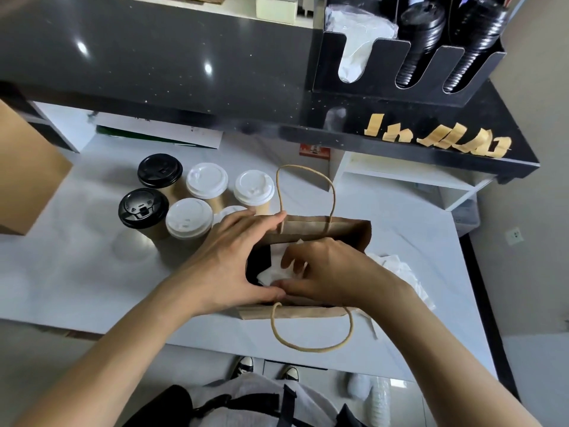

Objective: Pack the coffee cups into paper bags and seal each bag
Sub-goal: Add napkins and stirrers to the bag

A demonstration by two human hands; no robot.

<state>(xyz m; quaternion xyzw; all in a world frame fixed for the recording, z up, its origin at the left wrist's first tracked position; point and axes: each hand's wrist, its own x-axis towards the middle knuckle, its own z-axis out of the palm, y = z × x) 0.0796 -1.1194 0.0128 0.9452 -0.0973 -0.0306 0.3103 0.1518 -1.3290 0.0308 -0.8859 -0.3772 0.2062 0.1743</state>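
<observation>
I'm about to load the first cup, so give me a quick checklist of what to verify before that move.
1. Brown paper bag with twisted handles open at the top: ok.
2. Left hand holds the bag's left rim apart: ok.
3. Right hand free for a cup: not ok, it pinches the white crumpled paper inside the bag.
4. Lidded paper cups within reach: ok, two black-lidded cups and white-lidded cups stand left of the bag.
5. Tan tape strips ready on the black ledge: ok.

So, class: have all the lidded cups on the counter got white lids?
No: two cups carry black lids; the others carry white.
</observation>
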